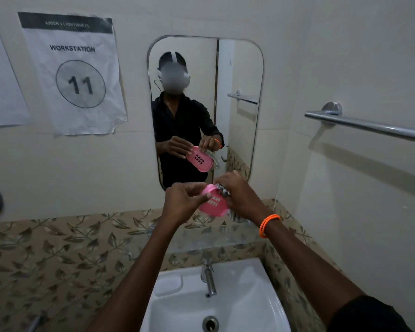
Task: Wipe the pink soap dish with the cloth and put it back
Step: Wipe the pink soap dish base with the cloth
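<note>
The pink soap dish point(215, 205) is held up in front of the mirror, tilted, with its rows of drain holes showing. My left hand point(183, 200) grips its left end with curled fingers. My right hand point(237, 196) holds a bunched grey-and-white cloth point(234, 215) against the dish's right end; most of the cloth is hidden behind the hand, with a tail hanging below. An orange bead bracelet point(268, 224) sits on my right wrist.
A white sink point(247, 303) with a chrome tap point(209, 276) lies below my arms. The mirror point(240, 75) reflects a person holding the dish. A chrome towel rail point(369, 124) runs along the right wall. A workstation 11 sheet point(77, 73) hangs at left.
</note>
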